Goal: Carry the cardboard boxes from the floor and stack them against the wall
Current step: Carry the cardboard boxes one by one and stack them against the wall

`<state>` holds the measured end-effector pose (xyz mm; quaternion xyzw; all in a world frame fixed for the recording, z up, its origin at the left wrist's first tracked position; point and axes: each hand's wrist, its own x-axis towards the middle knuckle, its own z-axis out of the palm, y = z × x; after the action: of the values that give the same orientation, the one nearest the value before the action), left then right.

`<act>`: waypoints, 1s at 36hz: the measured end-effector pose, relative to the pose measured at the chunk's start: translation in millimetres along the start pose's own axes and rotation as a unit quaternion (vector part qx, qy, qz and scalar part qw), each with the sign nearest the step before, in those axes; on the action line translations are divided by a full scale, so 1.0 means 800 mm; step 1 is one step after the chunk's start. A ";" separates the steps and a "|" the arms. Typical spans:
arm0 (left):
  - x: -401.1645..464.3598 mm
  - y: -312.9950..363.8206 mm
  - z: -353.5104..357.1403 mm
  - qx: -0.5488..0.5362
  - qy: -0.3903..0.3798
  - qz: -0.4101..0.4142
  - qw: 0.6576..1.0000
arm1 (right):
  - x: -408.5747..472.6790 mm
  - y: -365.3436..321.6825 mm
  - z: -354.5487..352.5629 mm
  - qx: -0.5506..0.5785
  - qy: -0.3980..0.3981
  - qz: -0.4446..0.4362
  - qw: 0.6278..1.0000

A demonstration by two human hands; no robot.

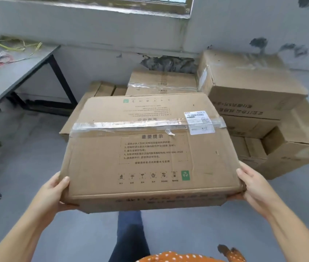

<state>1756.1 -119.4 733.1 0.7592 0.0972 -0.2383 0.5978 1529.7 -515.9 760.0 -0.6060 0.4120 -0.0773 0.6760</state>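
We are reaching both arms forward, our left hand [55, 190] and right hand [254, 186] gripping opposite sides of the box [149, 148], thumbs on top.

One box aloft, more by the wall — a tally.

Two hands show: the left hand [52, 190] and the right hand [254, 188]. They hold one carried box [149, 148]. By the wall I count at least four more cardboard boxes: the top box [250, 80] on the right, the box under it [244, 114], the low right box [297, 148] and the taped back box [161, 82] — the exact total is hard to tell, since some are hidden. One flattened cardboard sheet [74, 118] lies on the floor. One table [8, 82] stands at left. One white label [199, 121] sits on the carried box.
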 end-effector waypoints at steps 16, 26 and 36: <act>0.394 0.251 0.058 0.020 -0.063 0.021 0.998 | 0.289 -0.175 0.136 0.087 0.098 -0.003 0.991; 0.510 0.292 0.196 0.011 -0.087 -0.012 0.996 | 0.428 -0.187 0.129 0.132 0.281 0.008 0.950; 0.500 0.238 0.240 -0.111 0.006 -0.102 0.989 | 0.459 -0.146 0.154 0.291 0.305 0.159 0.893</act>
<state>2138.1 -407.9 672.7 0.6758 0.2039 -0.2810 0.6502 1894.3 -674.7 684.0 -0.2556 0.6478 -0.2666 0.6663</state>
